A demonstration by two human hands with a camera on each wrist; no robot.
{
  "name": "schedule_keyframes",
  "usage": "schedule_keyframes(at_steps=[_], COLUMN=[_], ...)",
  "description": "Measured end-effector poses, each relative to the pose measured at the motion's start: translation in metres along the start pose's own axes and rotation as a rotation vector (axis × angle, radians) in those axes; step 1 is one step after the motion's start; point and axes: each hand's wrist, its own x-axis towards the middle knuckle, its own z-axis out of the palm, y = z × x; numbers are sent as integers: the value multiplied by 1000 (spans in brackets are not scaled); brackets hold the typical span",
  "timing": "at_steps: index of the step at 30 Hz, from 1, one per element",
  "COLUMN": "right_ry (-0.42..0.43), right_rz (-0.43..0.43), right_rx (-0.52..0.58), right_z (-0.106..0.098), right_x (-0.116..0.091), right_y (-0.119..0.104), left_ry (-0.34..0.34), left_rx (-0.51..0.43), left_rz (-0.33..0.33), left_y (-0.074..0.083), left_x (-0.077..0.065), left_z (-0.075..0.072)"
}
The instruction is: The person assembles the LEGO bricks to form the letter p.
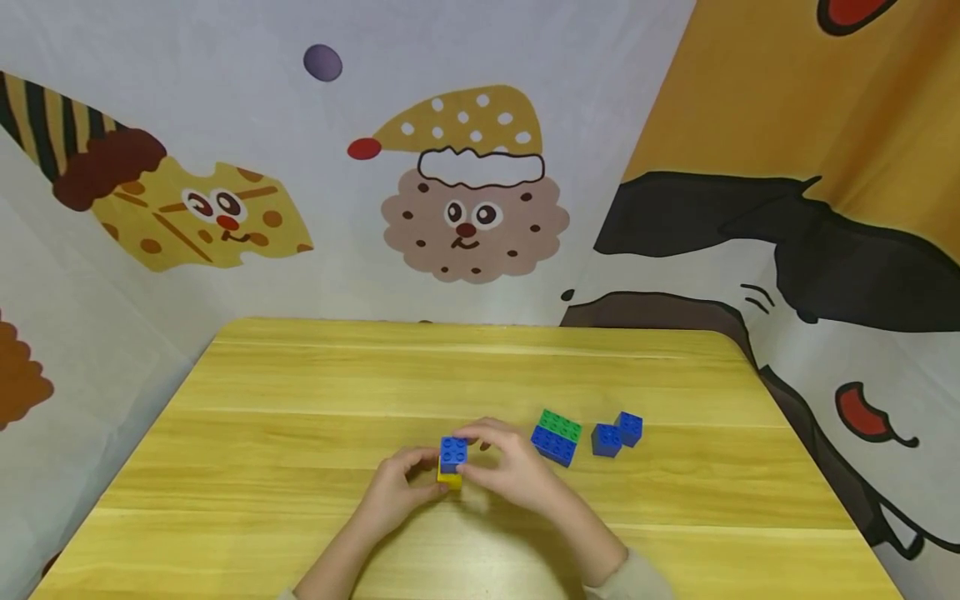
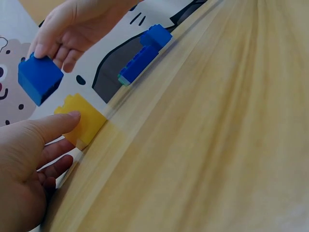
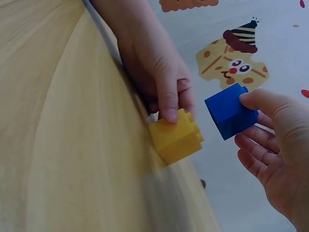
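Note:
My left hand [image 1: 393, 490] pinches a yellow toy brick [image 2: 84, 120] that stands on the table, thumb on one side and fingers on the other. Just above it, my right hand [image 1: 513, 469] holds a blue toy brick [image 3: 231, 112] between thumb and fingertips, studs facing up. Both wrist views show a gap between the blue brick and the studs of the yellow brick. From the head view the blue brick overlaps the yellow one and hides most of it.
To the right of my hands, a green brick [image 1: 561, 424] and a longer blue brick [image 1: 553, 446] lie side by side. Farther right sit two small blue bricks, one nearer [image 1: 606, 440] and one behind [image 1: 630, 428]. The wooden table [image 1: 300, 375] ends at a patterned cloth backdrop [image 1: 337, 283].

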Motion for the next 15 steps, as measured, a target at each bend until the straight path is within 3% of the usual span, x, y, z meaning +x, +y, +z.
schedule_keyframes(at_steps=[15], right_ry=[-11], right_rz=[19], right_rx=[-30], right_z=[10], right_x=[0], right_y=[10], left_ry=[-6], left_rx=[27], left_rz=[9], left_y=[1], left_x=[0], left_z=[0])
